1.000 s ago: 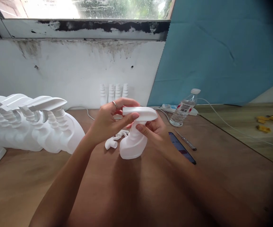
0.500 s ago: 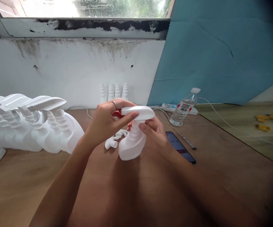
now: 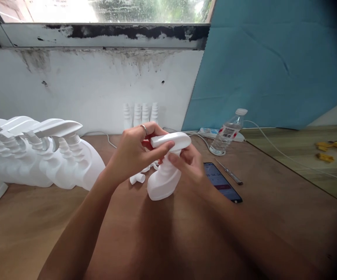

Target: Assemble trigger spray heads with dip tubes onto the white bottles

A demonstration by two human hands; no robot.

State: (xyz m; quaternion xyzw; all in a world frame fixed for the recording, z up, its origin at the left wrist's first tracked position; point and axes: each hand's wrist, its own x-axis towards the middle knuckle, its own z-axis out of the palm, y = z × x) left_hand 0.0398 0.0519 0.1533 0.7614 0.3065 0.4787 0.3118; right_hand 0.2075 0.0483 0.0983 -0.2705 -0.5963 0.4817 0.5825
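My left hand (image 3: 133,153), a ring on one finger, is closed around the white trigger head (image 3: 172,140) of a small white spray bottle (image 3: 164,179). My right hand (image 3: 187,163) grips the bottle's ribbed neck from the right side. The bottle is held just above the brown wooden table (image 3: 69,217), tilted slightly. A bit of red shows between my fingers under the head. Loose white trigger parts (image 3: 141,175) lie on the table right behind the bottle.
A row of several finished white spray bottles (image 3: 40,155) lies at the left. Several white bottle necks (image 3: 141,113) stand against the wall. A phone (image 3: 222,182), a metal tool (image 3: 229,172), a water bottle (image 3: 228,132) and cables sit to the right.
Both hands and the bottle shifted a little. The trigger head has tipped so its right end sits higher, and my left fingers have closed further over it.
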